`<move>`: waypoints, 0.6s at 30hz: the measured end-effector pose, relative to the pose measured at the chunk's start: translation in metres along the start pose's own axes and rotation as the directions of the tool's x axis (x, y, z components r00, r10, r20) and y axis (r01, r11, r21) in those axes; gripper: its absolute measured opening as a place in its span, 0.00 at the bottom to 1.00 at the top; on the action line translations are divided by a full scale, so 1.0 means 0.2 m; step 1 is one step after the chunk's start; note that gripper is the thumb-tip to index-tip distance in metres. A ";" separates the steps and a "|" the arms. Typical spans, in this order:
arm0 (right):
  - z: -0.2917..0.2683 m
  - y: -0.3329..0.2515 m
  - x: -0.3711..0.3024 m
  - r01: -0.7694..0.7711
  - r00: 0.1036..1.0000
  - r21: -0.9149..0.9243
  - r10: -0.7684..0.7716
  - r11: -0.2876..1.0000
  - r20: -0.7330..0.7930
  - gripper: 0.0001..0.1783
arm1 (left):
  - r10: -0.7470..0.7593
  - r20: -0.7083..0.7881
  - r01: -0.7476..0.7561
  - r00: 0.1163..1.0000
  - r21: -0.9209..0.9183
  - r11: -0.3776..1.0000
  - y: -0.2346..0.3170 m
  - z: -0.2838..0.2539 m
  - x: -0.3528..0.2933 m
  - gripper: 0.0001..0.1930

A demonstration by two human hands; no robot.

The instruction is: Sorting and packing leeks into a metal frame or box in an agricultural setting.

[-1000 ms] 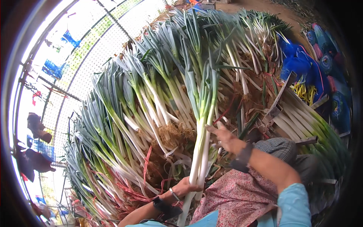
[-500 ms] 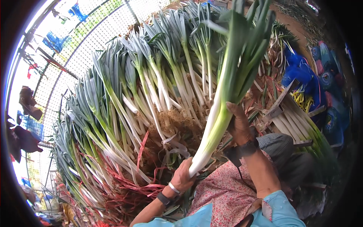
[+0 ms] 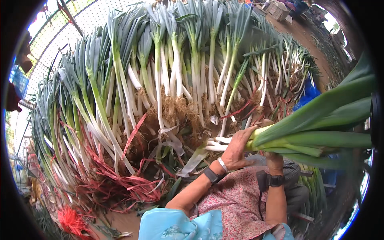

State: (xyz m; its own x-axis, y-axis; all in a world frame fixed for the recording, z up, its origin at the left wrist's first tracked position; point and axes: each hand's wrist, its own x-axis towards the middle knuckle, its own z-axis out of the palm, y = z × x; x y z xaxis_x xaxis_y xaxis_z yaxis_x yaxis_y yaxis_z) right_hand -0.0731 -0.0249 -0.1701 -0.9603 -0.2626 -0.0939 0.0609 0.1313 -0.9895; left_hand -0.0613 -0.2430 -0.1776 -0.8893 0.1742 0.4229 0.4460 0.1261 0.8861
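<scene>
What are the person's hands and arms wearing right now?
Both hands are bare, no gloves. The left hand has a thin silver bangle at the wrist and, just behind it, a dark band like a watch. The right hand has a black wrist strap. Forearms are uncovered; light blue sleeves with a faint pattern begin near the elbows.

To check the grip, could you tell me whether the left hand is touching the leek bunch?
Touching: the head view shows the left hand wrapped around the pale stalks of the leek bunch.
</scene>
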 end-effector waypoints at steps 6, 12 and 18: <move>0.08 0.07 -0.01 0.085 0.996 0.084 -0.082 0.993 -0.042 0.42 | 0.060 -0.212 -0.071 0.975 -0.047 0.996 0.03 0.10 0.05 0.53; 0.23 -0.14 -0.02 0.202 0.974 -0.041 -0.205 0.979 -0.096 0.51 | 0.195 -0.318 -0.161 0.928 0.129 0.978 0.09 0.16 0.08 0.43; 0.03 0.07 -0.01 0.048 0.991 -0.500 -0.103 0.865 -0.082 0.54 | 0.062 -0.314 -0.022 0.947 0.129 0.991 0.11 0.15 0.10 0.37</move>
State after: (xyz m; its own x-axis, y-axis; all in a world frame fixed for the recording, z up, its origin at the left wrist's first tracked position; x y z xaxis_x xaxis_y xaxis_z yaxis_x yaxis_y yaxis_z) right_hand -0.0685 -0.0288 -0.1848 -0.9806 -0.1952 0.0174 -0.1295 0.5787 -0.8052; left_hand -0.0660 -0.2075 -0.1565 -0.8466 -0.1335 0.5152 0.4751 0.2469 0.8446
